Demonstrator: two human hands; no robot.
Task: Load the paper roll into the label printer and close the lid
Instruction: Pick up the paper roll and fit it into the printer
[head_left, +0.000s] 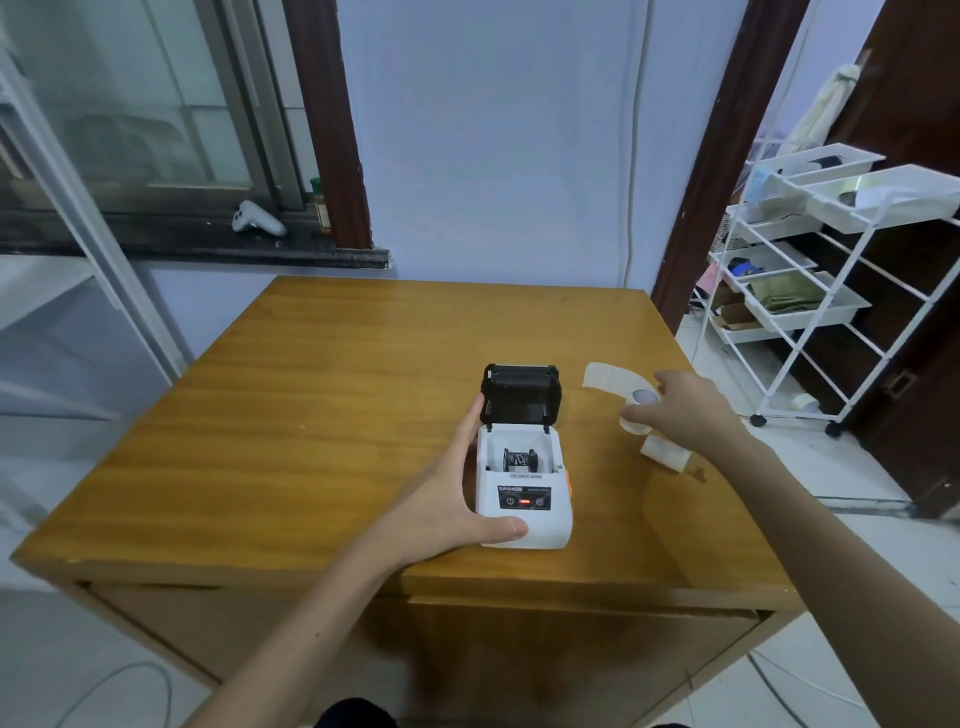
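A small white label printer (524, 506) stands on the wooden table (311, 405), right of centre. Its black lid (521, 392) is flipped up and back, so the roll bay shows a black holder and no paper. My left hand (452, 499) clasps the printer's left side, thumb across the front corner. To the right lies a white paper roll (638, 410) with a loose strip curling away behind it and another piece in front. My right hand (685, 410) rests over the roll, fingers curled around it; the roll still touches the table.
A white wire rack (810, 291) with trays stands on the floor to the right of the table. A window sill with a white controller (254, 218) lies behind on the left. A cable hangs down the wall.
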